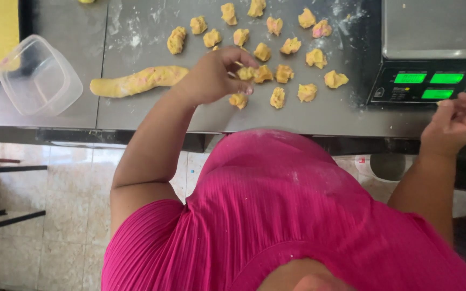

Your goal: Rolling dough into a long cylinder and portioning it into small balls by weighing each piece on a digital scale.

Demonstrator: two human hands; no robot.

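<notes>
While the person in the pink ribbed top leans over the steel tabletop (136, 116), the left hand (211, 75) rests among the small yellow dough pieces, fingertips pinching one dough piece (246, 73) in the row nearest the body. Left of that hand lies a long dough roll (136, 81), flecked pink, touching nothing else. Further left of the roll: an empty clear plastic container (39, 75), tilted. The right hand (454, 121) hovers just in front of the digital scale (432, 81), fingers curled loosely; whether its grip encloses anything cannot be told. Flour dusts the tabletop behind the pieces.
</notes>
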